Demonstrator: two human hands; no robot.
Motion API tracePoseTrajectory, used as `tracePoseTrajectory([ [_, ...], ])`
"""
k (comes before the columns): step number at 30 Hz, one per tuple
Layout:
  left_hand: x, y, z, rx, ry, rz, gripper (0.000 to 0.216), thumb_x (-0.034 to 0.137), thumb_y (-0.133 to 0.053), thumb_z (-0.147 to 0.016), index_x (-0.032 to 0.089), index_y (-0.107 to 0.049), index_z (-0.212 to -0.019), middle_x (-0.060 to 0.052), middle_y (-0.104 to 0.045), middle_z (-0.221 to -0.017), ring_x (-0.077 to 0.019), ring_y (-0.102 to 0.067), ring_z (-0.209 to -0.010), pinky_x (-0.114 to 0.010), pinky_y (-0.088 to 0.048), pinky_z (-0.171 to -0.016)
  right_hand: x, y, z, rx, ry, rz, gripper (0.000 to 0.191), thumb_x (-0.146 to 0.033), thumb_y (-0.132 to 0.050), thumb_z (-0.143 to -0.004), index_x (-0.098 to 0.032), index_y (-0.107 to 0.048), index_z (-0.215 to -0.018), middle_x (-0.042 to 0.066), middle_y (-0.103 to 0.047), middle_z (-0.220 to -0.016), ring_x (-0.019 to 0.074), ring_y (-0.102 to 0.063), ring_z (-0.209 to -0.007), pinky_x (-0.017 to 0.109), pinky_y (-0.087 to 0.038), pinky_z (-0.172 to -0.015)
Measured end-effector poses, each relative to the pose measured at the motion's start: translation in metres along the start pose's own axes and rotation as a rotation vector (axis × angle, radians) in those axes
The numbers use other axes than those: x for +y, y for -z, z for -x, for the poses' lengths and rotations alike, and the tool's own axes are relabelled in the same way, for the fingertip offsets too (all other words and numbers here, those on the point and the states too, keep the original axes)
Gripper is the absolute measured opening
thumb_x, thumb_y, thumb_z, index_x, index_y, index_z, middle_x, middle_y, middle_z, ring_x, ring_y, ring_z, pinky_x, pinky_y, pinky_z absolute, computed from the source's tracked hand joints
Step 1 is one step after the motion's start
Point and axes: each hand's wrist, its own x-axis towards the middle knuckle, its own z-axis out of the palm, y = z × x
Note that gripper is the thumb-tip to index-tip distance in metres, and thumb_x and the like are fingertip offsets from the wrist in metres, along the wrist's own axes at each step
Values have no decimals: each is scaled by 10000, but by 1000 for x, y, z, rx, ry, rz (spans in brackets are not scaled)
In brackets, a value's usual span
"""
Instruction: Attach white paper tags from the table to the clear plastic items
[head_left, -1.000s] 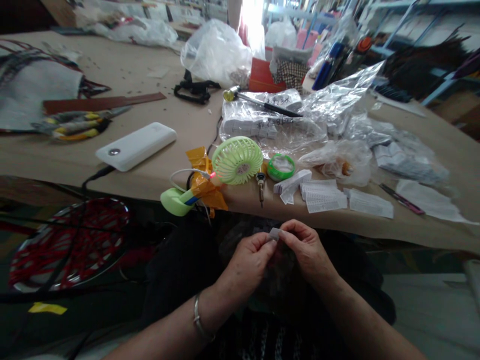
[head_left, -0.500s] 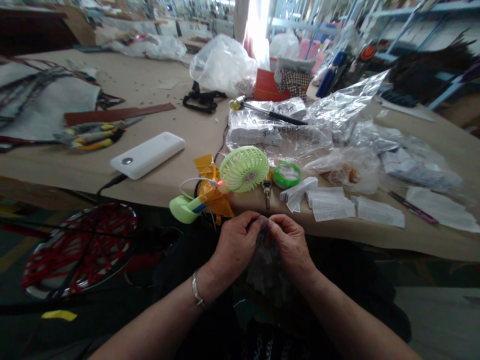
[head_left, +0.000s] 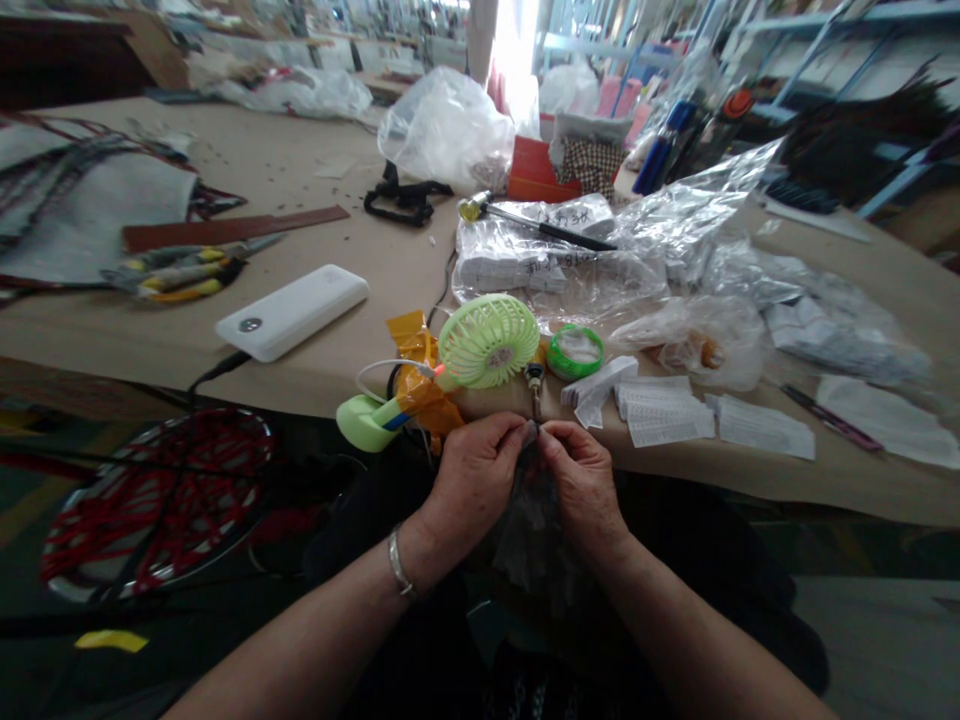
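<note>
My left hand (head_left: 484, 465) and my right hand (head_left: 581, 475) meet at the table's front edge, thumbs and forefingers pinched together. Between the fingertips is something small and dark that I cannot make out. Just beyond them a thin metal-tipped tool (head_left: 535, 385) sticks out over the edge, its tip close to my fingertips; whether they touch is unclear. Below my hands hangs a dim, see-through sheet or bag (head_left: 536, 530) with pale pieces, blurred in shadow. A green clip fan (head_left: 489, 340) stands behind my left hand, bound with orange tape (head_left: 431, 395).
Right of the tool are a round green tub (head_left: 575, 350) and stacks of printed white labels (head_left: 664, 410). A hammer (head_left: 547, 230) lies on plastic-wrapped bundles. Tweezers (head_left: 832, 418) lie at right. A white power bank (head_left: 292, 312) and pliers (head_left: 187, 270) lie at left.
Both hands have risen slightly toward the metal tip, still pinched together. The view has shifted a little; the things on the table have not visibly moved.
</note>
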Motion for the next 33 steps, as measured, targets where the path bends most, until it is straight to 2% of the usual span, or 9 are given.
tracePoseTrajectory([
  [12, -1, 0, 12, 23, -29, 38, 207, 250, -519, -849, 181, -684, -744, -15, -679, -729, -116, -596, -646, -190, -438, -629, -4, 3, 11, -27, 73, 44, 127, -318, -623, -791, -193, -617, -769, -45, -570, -580, 95, -514, -544, 224, -413, -552],
  [21, -8, -5, 9, 56, 121, 163, 160, 225, -566, -799, 167, -694, -723, 17, -672, -647, -100, -581, -591, -172, -447, -582, -2, 5, 8, -44, 85, 102, 134, -312, -610, -794, -180, -611, -769, -51, -569, -558, 91, -517, -511, 213, -411, -521],
  [25, -3, -4, 5, 72, 133, 181, 147, 227, -584, -784, 163, -699, -718, 25, -666, -628, -94, -576, -584, -161, -441, -576, -6, 4, 3, -47, 91, 98, 129, -306, -614, -788, -179, -604, -770, -54, -565, -546, 92, -529, -499, 212, -416, -511],
  [33, -3, -3, 16, 17, 209, 203, 155, 225, -574, -782, 163, -693, -704, 15, -669, -639, -102, -576, -591, -170, -441, -580, -2, 8, 15, -77, 82, 183, 120, -287, -585, -809, -176, -607, -768, -49, -573, -571, 85, -538, -518, 200, -439, -524],
])
